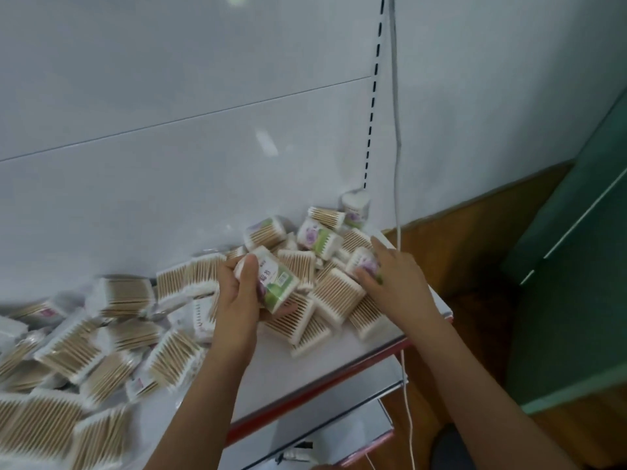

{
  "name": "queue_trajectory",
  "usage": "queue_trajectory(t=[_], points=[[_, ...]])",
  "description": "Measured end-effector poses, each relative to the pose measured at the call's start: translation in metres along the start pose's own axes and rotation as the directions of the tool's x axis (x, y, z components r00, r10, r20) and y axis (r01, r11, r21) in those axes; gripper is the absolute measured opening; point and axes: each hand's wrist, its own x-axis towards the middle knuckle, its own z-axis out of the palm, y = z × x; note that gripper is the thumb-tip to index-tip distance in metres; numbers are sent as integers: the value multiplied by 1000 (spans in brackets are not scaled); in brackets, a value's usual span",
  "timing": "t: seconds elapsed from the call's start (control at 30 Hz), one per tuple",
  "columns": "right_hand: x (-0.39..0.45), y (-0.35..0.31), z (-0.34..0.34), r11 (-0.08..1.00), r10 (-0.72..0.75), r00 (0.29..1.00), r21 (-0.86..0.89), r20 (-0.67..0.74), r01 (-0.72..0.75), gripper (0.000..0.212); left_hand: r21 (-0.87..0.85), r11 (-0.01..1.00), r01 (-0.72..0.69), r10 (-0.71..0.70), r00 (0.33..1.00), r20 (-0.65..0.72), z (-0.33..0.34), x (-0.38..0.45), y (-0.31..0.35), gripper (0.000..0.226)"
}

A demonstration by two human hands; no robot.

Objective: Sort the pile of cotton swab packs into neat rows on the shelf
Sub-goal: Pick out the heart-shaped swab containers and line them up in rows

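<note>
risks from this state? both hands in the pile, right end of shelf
1. The packs by the right hand lie close to the shelf's front edge; a sweep could push them off.
2. The left hand holds its pack above loose ones; a slipped grip scatters more.
3. The upright pack in the corner could topple if the pile shifts.

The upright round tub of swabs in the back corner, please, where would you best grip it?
Probably round the middle of the round tub, coming from above and the front. It stands upright against the back panel, so its rear is blocked.
</note>
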Motion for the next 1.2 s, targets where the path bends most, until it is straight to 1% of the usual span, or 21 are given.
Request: queue_trajectory(t=[0.07, 0.13, 0.2, 0.27, 0.33, 0.43, 0.53, 0.63, 0.73, 0.83, 0.93, 1.0, 1.07, 1.13, 1.2], points=[[-5, 7, 6, 1000, 6, 998, 27, 62, -8, 63, -2, 1000, -12, 12, 1000, 28, 6, -3, -1, 38], [-10, 8, 3, 998, 8, 999, 68, 50, -12, 64, 10, 999, -30, 30, 999, 46, 7, -5, -3, 47], [-12, 3, -5, 996, 13, 999, 93, -43, -9, 60, 20, 1000, -19, 17, 998, 62, 4, -6, -4, 50], [-11, -12, -17, 977, -12, 989, 209, -147, 43, 54, 20, 1000, -16, 14, 996, 85, -3, -8, -4, 49], [-6, -38, -27, 915, -48, 987, 390, -155, 106, 48, 67, 997, -29, 23, 996, 83, -15, -12, -1, 49], [3, -87, -23, 784, -134, 987, 600, -83, 157, 43, 127, 990, -69, 67, 998, 18, -41, -22, 5, 45], [6, -141, 0, 610, -207, 978, 784, 11, 120, 40, 150, 983, -109, 119, 991, -59, -78, -33, 12, 45], [-6, -205, 26, 458, -265, 963, 885, 48, 82, 36, 152, 981, -123, 147, 975, -164, -126, -53, 20, 52], [-30, -274, 49, 400, -331, 941, 914, 70, 73, 37, 179, 976, -125, 171, 947, -271, -183, -81, 25, 59], [-61, -351, 74, 343, -413, 907, 937, 85, 68, 44, 207, 972, -112, 184, 910, -371, -252, -116, 30, 62], [-101, -436, 96, 317, -497, 862, 946, 101, 72, 50, 232, 966, -118, 217, 856, -469, -332, -158, 36, 64], [-133, -494, 110, 308, -563, 818, 948, 117, 76, 44, 253, 961, -114, 235, 820, -522, -385, -189, 36, 65], [-167, -547, 125, 301, -608, 780, 952, 151, 50, 41, 241, 965, -99, 223, 792, -568, -433, -220, 38, 67], [-199, -595, 141, 280, -654, 738, 959, 165, 34, 47, 232, 966, -111, 235, 752, -616, -476, -246, 39, 68], [-228, -633, 159, 283, -692, 696, 959, 192, 16, 53, 218, 968, -124, 240, 703, -669, -513, -267, 36, 70]])
